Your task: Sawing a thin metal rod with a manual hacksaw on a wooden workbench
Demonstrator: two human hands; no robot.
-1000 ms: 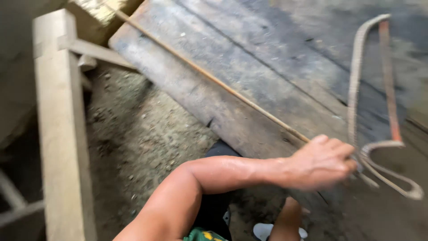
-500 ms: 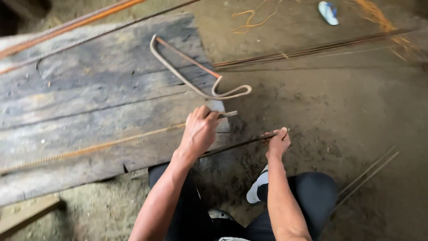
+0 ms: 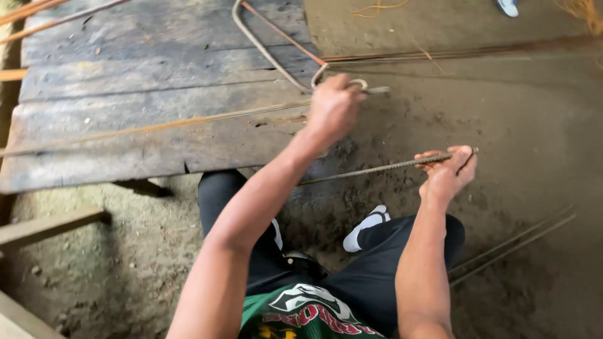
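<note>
A ribbed steel rod (image 3: 377, 168) runs low across the dirt, its end pinched in the fingers of the right hand (image 3: 447, 174) at about four o'clock. The left hand (image 3: 333, 108), near centre, is closed over the looped end of a bent bar (image 3: 270, 47) that stretches toward twelve o'clock across weathered wooden planks (image 3: 144, 107). More thin rods (image 3: 515, 242) lie at four o'clock.

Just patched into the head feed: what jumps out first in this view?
The left hand grips the looped end of a bent steel bar lying on the weathered wooden planks at upper left. To the right, over the dirt floor, the right hand holds the end of a thin ribbed rod. More rods lie at lower right.
</note>
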